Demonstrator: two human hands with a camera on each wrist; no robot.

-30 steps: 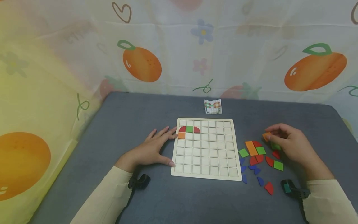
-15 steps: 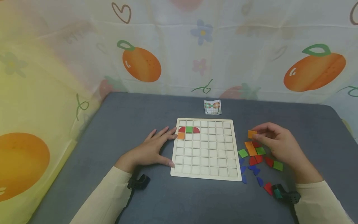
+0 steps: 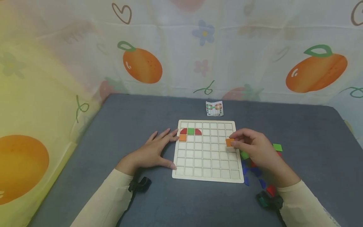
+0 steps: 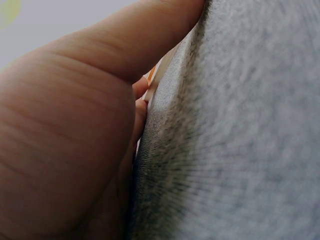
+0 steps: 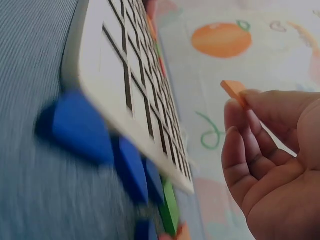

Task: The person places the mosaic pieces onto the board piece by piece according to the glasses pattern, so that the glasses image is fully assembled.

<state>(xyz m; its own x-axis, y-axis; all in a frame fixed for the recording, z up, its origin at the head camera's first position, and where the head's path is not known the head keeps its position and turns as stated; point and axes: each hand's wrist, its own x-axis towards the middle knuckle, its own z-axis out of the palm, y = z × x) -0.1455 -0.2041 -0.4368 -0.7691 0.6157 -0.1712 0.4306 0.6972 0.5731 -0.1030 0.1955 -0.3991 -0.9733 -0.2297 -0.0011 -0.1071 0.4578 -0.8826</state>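
Observation:
A pale wooden grid board (image 3: 207,180) lies on the grey table. Near its upper left, cells hold a red quarter-round tile (image 3: 183,131), a green square tile (image 3: 191,131), another red quarter-round tile (image 3: 198,131) and an orange square tile (image 3: 182,137). My left hand (image 3: 153,153) rests at the board's left edge, fingers spread, thumb by the lower left corner. Over the board's right side, my right hand (image 3: 255,149) pinches an orange square tile (image 3: 229,142) between thumb and fingers. The right wrist view shows this orange tile (image 5: 234,92) raised above the board.
Several loose tiles lie right of the board, partly hidden by the right hand: a green square (image 3: 277,147), a red piece (image 3: 271,190), blue pieces (image 3: 246,180). A small printed pattern card (image 3: 214,108) lies behind the board. A patterned curtain (image 3: 181,47) hangs behind the table.
My right hand has carried the orange square tile leftward from the loose pieces to over the board's right side. The left hand has stayed at the board's left edge.

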